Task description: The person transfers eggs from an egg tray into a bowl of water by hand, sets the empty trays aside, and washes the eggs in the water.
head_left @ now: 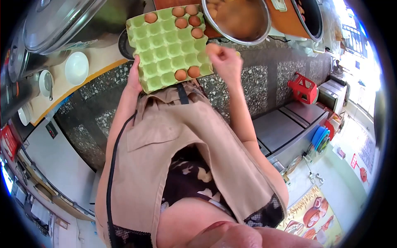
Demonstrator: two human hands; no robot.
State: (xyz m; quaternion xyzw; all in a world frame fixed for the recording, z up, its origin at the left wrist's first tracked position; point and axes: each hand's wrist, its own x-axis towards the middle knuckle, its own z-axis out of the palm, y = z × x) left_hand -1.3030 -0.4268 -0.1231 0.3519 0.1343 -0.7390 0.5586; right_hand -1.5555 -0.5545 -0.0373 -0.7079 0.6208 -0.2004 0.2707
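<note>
A green egg tray (159, 53) is in front of my body, with several brown eggs in its far cups and two eggs (180, 75) near its close edge. My left hand (133, 78) grips the tray's left side, its thumb along the edge. Just off the tray's right side, my right hand (228, 65) pinches a brown egg (213, 50) between its fingertips. Beyond it stands a round metal bowl (268, 25) holding brown eggs; steam or blur softens its contents.
On the left, a counter (97, 69) carries white bowls (77, 67) and a large metal lid (58, 25). A dark-rimmed pot (316, 31) stands at the upper right. Farther right are a red stool (304, 88) and a low steel cabinet (277, 130) over the speckled floor.
</note>
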